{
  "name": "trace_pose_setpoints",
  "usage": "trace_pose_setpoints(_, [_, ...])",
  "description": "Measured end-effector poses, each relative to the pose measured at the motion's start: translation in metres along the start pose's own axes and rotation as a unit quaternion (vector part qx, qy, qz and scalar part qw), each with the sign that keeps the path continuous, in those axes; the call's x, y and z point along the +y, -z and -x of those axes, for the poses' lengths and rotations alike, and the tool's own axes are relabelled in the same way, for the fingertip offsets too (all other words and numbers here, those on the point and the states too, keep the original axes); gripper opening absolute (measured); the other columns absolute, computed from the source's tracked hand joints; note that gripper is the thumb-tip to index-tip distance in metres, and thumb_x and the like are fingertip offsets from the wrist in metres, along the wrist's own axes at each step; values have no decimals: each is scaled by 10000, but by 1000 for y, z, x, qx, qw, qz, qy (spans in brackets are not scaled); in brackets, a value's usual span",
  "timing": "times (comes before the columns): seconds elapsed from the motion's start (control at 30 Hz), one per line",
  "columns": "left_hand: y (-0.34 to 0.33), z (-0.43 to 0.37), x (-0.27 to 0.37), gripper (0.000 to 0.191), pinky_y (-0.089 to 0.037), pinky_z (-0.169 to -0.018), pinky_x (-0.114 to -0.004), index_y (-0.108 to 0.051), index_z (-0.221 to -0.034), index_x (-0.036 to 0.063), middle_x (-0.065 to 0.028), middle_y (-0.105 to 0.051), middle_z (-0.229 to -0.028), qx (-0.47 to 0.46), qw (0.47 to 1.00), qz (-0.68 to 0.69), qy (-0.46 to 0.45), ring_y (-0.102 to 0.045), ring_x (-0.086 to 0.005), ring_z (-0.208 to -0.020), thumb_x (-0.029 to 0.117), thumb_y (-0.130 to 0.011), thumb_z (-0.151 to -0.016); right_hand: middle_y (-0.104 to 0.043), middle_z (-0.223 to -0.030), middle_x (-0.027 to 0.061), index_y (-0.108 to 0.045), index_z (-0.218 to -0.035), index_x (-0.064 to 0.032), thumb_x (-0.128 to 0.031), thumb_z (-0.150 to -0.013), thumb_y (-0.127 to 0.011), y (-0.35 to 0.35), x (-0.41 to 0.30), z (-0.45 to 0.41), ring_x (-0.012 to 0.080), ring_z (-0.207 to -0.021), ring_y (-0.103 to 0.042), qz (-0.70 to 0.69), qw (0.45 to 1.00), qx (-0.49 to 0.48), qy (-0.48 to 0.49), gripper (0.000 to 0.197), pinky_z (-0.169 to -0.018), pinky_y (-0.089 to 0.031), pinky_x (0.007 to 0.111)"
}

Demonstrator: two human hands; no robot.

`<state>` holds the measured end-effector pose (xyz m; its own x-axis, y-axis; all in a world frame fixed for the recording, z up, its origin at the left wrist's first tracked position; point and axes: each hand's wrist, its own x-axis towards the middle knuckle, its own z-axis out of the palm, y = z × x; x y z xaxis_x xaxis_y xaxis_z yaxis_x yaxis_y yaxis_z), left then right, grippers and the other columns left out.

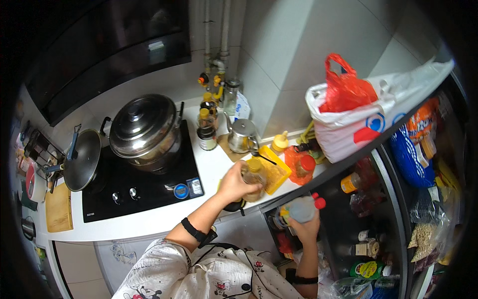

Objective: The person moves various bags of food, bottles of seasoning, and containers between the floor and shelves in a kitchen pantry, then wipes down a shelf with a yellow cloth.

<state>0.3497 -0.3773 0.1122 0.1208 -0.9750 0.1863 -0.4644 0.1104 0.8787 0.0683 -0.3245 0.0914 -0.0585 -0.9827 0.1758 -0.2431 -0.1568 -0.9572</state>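
My left hand is closed around a clear jar with a yellow lid, held at the counter's front edge beside a yellow tray. A black-handled utensil lies across the tray, which holds a tan, grainy substance. In my right hand is a translucent plastic bottle with a red cap, tilted in front of the open shelving to the right of the counter. A red-lidded jar stands on red plastic just past the tray. A steel teapot is behind it, near a yellow-topped squeeze bottle.
A large lidded steel pot and a frying pan stand on the black hob. Bottles cluster against the back wall. A white plastic bag sits at the right. Dark shelves hold jars, bottles and packets.
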Motion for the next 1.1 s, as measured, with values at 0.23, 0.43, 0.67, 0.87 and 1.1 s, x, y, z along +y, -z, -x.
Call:
trace_pose_setpoints(0.23, [80,-43,-79,694,-510,-789,-393,-499,-1128,45,-172,-623,-1042,143,981,-107,83,-619,-329,-958,305,-825,-574,-575,-1084,163,-478,-1180,-17,-172,-578,-841,-164,-28,-80,297,-990,-587,114,978,-133,115,720,-851,-474,397])
trace_pose_setpoints(0.43, [96,-69,-120,729,-515,-778,-402,-494,-1131,53,-162,-614,-1069,171,975,-84,112,-625,-330,-951,343,-845,-562,-551,-1126,189,-459,-1209,-24,-179,-541,-838,-271,-8,-114,343,-1038,-556,123,981,-113,100,784,-888,-455,419])
trace_pose_setpoints(0.67, [109,-87,-128,778,-512,-805,-406,-479,-1173,17,-207,-592,-1105,171,975,-96,106,-608,-354,-990,358,-846,-578,-499,-1194,218,-384,-1281,-17,-173,-550,-825,-313,17,-118,384,-1113,-495,191,976,-76,70,869,-948,-423,428])
trace_pose_setpoints(0.87, [108,-99,-142,805,-489,-867,-397,-459,-1243,5,-191,-547,-1188,174,976,-96,92,-562,-338,-1069,329,-835,-609,-434,-1275,259,-268,-1367,11,-155,-586,-825,-323,20,-119,409,-1183,-447,196,973,-94,76,974,-995,-391,432])
trace_pose_setpoints(1.1, [92,-69,-121,874,-328,-1053,-445,-341,-1361,-44,-264,-429,-1307,262,956,-110,-68,-404,-430,-1226,213,-783,-652,-435,-1350,241,-248,-1425,9,-175,-711,-744,-265,2,-77,350,-1243,-441,205,974,-82,57,888,-1054,-345,396])
